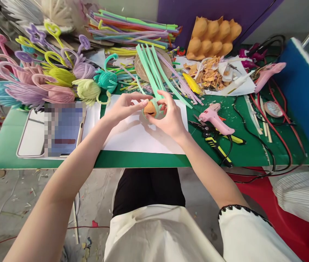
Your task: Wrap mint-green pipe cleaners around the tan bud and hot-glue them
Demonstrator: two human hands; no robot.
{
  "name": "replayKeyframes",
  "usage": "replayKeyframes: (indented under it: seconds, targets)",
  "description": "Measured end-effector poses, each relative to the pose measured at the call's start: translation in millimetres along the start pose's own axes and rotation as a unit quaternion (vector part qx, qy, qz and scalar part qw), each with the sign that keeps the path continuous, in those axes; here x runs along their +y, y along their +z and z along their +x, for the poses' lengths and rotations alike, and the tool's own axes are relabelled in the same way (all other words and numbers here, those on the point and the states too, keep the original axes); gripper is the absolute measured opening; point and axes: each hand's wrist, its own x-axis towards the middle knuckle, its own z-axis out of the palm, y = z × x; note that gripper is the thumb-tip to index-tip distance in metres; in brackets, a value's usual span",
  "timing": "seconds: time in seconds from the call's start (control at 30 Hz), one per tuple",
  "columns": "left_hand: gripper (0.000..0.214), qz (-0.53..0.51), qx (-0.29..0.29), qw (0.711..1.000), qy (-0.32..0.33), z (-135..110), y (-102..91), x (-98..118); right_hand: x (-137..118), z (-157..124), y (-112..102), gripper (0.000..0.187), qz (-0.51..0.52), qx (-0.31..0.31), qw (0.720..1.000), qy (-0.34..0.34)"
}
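Between my two hands, above a white sheet of paper [132, 136], is a small orange-brown cup [149, 107] that looks cut from an egg carton. A mint-green pipe cleaner [156, 105] curves around it. My right hand [169, 114] grips the cup's right side, its thumb at the lower edge. On the left and top, my left hand [128, 105] closes thumb and fingers at the cup's edge; the exact contact is partly hidden. Loose mint-green pipe cleaners [151, 69] lie just beyond my fingers.
Pipe-cleaner birds [59, 74] crowd the back left, with a tablet [64, 127] in front. A pink glue gun [216, 118] and pliers-like cutters [211, 140] lie at right. Behind are an orange egg carton [211, 36], torn scraps [211, 74] and a blue box [301, 98]; cables trail at right.
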Motion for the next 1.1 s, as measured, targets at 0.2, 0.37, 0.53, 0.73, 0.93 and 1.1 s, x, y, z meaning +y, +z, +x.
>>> replayKeyframes:
  seconds: [0.2, 0.37, 0.53, 0.73, 0.93, 1.1]
  targets:
    - [0.033, -0.089, 0.09, 0.992, -0.005, 3, 8.4, -8, 0, -1, 5, 0.077, 0.013, 0.008, 0.999, -0.048]
    - [0.024, -0.113, 0.119, 0.986, -0.022, 7, 9.9, -18, -5, -1, 3, 0.071, 0.005, -0.008, 0.999, -0.044]
    - [0.061, -0.028, 0.123, 0.992, 0.009, 6, 10.6, -25, -8, 0, 1, 0.07, 0.004, -0.014, 0.999, -0.044]
    - [0.081, -0.027, 0.125, 0.991, -0.027, 7, 10.8, -27, -10, -2, -1, 0.066, -0.011, 0.017, 0.999, -0.05]
    - [0.058, -0.151, 0.006, 0.982, -0.112, 6, 9.7, -8, -12, -2, -3, 0.064, -0.004, 0.042, 0.996, -0.08]
    - [0.052, -0.173, -0.064, 0.978, -0.102, 4, 9.4, 2, -13, -2, -4, 0.063, -0.015, 0.041, 0.995, -0.085]
